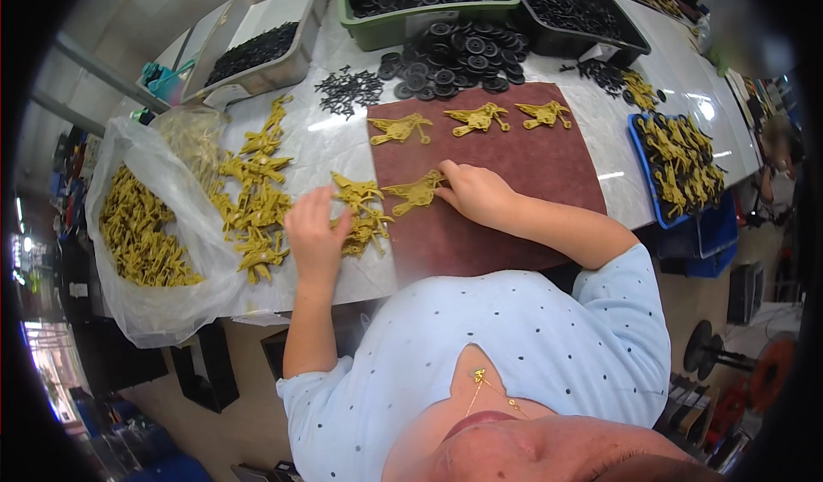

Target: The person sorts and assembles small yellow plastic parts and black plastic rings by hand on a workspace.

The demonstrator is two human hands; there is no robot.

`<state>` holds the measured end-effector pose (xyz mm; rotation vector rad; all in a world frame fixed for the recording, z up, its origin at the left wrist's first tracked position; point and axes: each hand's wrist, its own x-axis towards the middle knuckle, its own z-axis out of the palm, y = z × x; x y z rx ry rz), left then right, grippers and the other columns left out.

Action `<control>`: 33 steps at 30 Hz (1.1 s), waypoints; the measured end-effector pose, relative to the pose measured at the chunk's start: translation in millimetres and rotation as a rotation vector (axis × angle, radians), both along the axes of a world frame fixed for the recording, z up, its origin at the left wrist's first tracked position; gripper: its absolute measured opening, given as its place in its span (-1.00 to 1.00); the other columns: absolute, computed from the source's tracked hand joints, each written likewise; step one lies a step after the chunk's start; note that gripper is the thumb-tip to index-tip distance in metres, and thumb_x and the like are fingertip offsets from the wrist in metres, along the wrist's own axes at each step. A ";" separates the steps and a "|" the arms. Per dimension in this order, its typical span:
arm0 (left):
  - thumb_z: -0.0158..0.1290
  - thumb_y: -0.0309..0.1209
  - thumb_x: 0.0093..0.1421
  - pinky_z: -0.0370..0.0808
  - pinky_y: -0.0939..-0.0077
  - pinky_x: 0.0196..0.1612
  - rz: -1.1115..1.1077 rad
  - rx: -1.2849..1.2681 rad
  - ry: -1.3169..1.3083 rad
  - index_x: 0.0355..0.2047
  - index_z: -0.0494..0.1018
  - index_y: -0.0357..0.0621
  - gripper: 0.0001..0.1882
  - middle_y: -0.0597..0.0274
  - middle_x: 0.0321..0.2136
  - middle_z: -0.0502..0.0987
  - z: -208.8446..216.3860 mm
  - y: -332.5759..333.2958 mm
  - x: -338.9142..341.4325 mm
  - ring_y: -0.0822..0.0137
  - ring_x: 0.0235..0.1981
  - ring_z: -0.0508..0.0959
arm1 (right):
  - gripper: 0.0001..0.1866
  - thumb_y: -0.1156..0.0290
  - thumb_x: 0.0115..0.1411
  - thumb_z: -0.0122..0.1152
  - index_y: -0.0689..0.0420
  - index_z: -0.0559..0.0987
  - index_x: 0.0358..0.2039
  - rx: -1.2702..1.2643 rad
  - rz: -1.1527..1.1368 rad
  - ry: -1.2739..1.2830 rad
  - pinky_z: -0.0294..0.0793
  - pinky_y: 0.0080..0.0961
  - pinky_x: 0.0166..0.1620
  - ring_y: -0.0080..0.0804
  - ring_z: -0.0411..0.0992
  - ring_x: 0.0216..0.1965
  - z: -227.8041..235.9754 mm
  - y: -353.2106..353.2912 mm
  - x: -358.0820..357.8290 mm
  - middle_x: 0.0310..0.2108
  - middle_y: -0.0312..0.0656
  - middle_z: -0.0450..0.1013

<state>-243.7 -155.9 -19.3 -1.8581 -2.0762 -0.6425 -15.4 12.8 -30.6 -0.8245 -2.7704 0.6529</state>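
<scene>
Packaging sits at the left of the frame: a clear plastic bag (163, 251), mouth open, full of mustard-yellow moulded parts. Along the top stand a grey tray (257, 49) and a green bin (411, 6) of black wheels. Just left of centre, the left hand (315, 233) rests with fingers spread wide over a small yellow heap (364, 216). The right hand (476, 192) pinches one spiky, winged yellow piece (416, 192) at the left edge of the maroon mat (531, 165).
</scene>
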 end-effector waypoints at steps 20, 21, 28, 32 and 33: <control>-0.12 -0.49 0.28 0.38 0.50 -0.11 0.132 0.306 -0.781 -0.23 0.46 -0.25 -0.83 0.23 -0.33 0.54 76.5 0.1 -37.5 0.41 -0.29 0.50 | -0.54 0.45 0.18 0.12 0.20 0.29 0.08 -0.105 0.200 0.678 0.45 -0.40 -0.21 -0.14 0.45 -0.27 50.4 -11.0 -49.0 -0.30 -0.02 0.43; -0.12 -0.49 0.28 0.38 0.50 -0.11 0.123 0.303 -0.785 -0.23 0.46 -0.25 -0.83 0.23 -0.33 0.54 81.6 4.0 -28.9 0.41 -0.29 0.50 | -0.54 0.46 0.17 0.11 0.20 0.30 0.09 -0.181 0.237 0.646 0.45 -0.41 -0.17 -0.13 0.45 -0.23 54.8 -10.1 -53.0 -0.24 -0.03 0.43; -0.05 -0.48 0.25 0.39 0.57 -0.17 -0.122 -0.044 -0.807 -0.17 0.44 -0.22 -0.83 0.19 -0.39 0.53 81.0 33.9 29.6 0.42 -0.27 0.49 | -0.58 0.34 0.09 0.29 0.23 0.48 -0.06 -0.489 0.256 0.485 0.48 -0.53 -0.17 -0.42 0.50 -0.23 79.0 -25.4 -43.0 -0.24 -0.10 0.51; 0.06 -0.36 0.19 0.31 0.36 -0.03 -0.159 0.248 -0.521 -0.03 0.38 -0.17 -0.65 0.10 -0.16 0.49 61.5 50.8 49.9 0.14 -0.12 0.47 | -0.65 0.40 0.05 0.32 0.27 0.53 -0.16 -0.356 0.079 0.675 0.51 -0.58 -0.28 -0.43 0.52 -0.32 64.2 -24.7 -22.8 -0.27 -0.08 0.51; 0.10 -0.34 0.15 0.30 0.35 0.00 -0.219 0.312 -0.423 -0.01 0.36 -0.19 -0.59 0.07 -0.10 0.45 61.7 49.9 55.5 0.13 -0.08 0.44 | -0.66 0.41 0.06 0.31 0.27 0.52 -0.16 -0.283 0.045 0.748 0.51 -0.59 -0.30 -0.46 0.51 -0.35 62.5 -23.7 -18.8 -0.30 -0.12 0.51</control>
